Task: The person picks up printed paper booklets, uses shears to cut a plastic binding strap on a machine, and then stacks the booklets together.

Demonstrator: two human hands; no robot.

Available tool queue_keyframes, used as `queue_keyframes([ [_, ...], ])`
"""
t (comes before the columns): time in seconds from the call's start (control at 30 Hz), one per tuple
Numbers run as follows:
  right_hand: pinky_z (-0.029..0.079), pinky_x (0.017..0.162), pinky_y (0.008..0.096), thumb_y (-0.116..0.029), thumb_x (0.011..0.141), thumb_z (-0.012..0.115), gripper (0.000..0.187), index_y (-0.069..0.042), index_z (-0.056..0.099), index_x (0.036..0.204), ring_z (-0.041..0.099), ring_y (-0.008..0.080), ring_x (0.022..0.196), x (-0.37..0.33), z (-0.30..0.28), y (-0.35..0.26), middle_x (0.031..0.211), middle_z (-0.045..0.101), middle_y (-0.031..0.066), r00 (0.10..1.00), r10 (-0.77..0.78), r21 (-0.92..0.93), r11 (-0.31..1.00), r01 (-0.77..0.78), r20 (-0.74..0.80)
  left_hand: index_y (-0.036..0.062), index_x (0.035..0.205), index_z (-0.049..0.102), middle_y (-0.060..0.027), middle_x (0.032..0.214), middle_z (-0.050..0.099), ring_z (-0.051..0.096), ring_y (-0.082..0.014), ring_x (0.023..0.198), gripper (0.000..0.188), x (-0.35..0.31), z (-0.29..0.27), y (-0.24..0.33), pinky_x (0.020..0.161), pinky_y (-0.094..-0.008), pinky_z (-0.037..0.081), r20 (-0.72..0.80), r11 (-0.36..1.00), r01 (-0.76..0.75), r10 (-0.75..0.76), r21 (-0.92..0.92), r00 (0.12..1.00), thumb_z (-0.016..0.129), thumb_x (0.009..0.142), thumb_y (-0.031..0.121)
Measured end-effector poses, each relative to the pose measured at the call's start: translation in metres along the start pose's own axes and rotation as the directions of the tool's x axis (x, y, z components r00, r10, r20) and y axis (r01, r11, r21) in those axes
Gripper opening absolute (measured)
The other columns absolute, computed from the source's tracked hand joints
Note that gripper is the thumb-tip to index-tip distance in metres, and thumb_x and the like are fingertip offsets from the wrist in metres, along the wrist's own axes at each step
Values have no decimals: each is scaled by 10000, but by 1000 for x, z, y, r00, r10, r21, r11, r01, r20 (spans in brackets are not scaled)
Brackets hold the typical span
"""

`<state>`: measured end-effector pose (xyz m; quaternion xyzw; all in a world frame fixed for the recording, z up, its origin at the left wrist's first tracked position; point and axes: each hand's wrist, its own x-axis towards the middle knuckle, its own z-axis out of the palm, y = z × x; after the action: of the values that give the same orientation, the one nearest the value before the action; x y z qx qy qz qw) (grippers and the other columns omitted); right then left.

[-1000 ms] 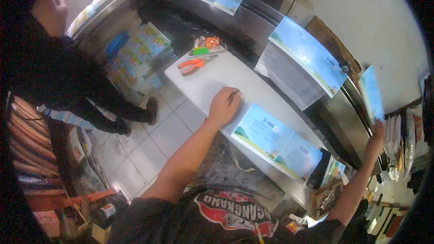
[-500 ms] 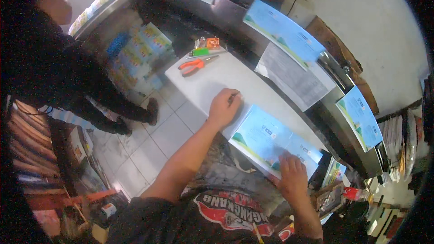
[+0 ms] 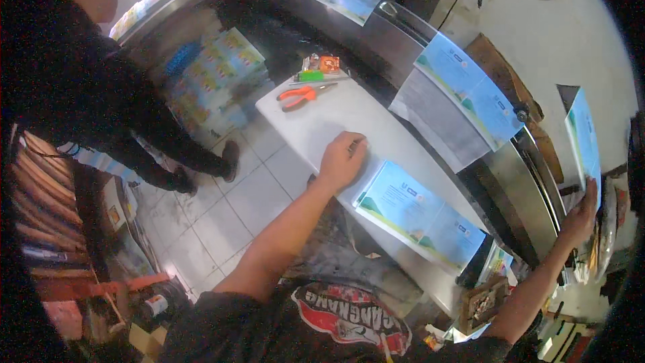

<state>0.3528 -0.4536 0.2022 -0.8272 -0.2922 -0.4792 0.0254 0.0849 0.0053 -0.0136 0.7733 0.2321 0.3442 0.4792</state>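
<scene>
Co-worker (image 3: 80,87) — seemingly cut off above

Blue sheet (image 3: 584,140) in right grip (image 3: 579,220)

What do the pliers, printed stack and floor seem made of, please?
Pliers: grips probably plastic, evenly orange; tips look like dull grey metal.
Printed stack: likely paper, smooth, from its thin flat sheets.
Floor: probably smooth ceramic tile, given the pale squares and joints.
</scene>
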Motion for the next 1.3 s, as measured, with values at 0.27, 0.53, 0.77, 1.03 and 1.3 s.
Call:
queue_keyframes([
  [0.27, 427, 1047, 427, 24, 899, 392, 438, -44, 572, 1293, 530, 370, 1248, -101, 49, -12, 1331, 570, 195, 857, -2, 101, 993, -58, 515, 11, 1026, 661, -173, 986, 653, 658, -298, 844, 225, -1, -2, -1, 722, -363, 544, 13, 1000, 22, -22, 3, 1000, 632, 897, 193],
  [0.53, 445, 983, 437, -256, 670, 829, 567, -60, 603, 1151, 539, 373, 1172, -102, -60, -235, 1284, 568, 178, 610, -284, 470, 867, -167, 740, 18, 1028, 664, -170, 986, 652, 657, -304, 851, 223, -4, -4, -4, 753, -367, 539, 23, 999, 8, -9, 40, 1000, 627, 897, 195],
  [0.77, 465, 889, 472, -246, 680, 819, 574, -38, 531, 1131, 519, 381, 1149, -128, -79, -276, 1304, 525, 190, 545, -438, 527, 850, -9, 715, 12, 1013, 669, -171, 937, 668, 665, -276, 819, 207, -3, -4, -4, 739, -358, 526, -13, 1000, -6, 6, 1, 1000, 634, 901, 183],
  [1.03, 535, 844, 432, 19, 831, 542, 319, -90, 689, 1092, 667, 338, 988, -68, -92, -242, 1083, 688, 167, 572, -291, 470, 862, -192, 767, 20, 1011, 671, -171, 914, 668, 660, -291, 802, 221, -4, -3, -4, 734, -369, 523, -13, 1000, 18, -18, 7, 1000, 633, 899, 207],
  [1.3, 469, 986, 405, 31, 906, 462, 426, -80, 600, 1294, 603, 315, 1162, 5, -17, -62, 1276, 622, 161, 996, 30, 94, 995, -37, 80, 15, 996, 680, -171, 941, 670, 659, -292, 804, 218, -2, -4, -3, 730, -368, 524, -19, 999, -1, 1, 34, 1000, 623, 905, 205],
])
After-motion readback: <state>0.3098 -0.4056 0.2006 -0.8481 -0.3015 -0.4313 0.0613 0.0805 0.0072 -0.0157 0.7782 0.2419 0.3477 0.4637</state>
